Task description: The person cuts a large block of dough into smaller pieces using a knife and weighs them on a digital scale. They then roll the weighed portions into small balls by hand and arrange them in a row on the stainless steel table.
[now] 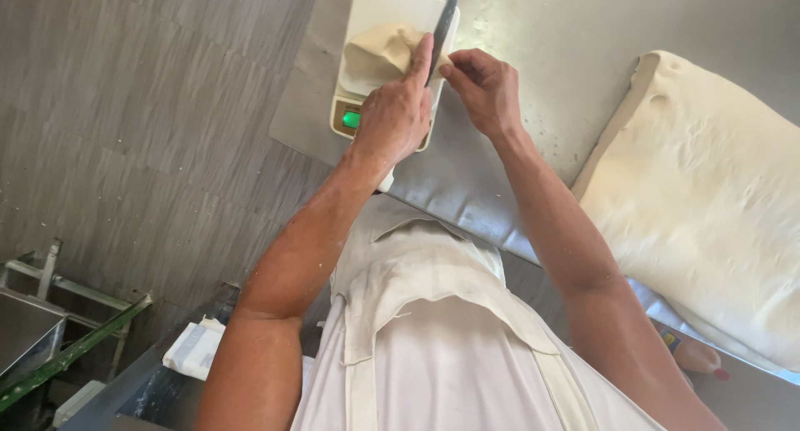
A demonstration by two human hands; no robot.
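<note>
On the far scale (367, 14), the left hand (393, 114) grips a knife (444, 23), blade running near-to-far, tip pointing far. The right hand (486, 85), fingers pressed together, pinches the dough piece (379, 52) beside it.

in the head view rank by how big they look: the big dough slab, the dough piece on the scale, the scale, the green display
1. big dough slab
2. scale
3. dough piece, though hands cover part of both it and the scale
4. green display
</note>
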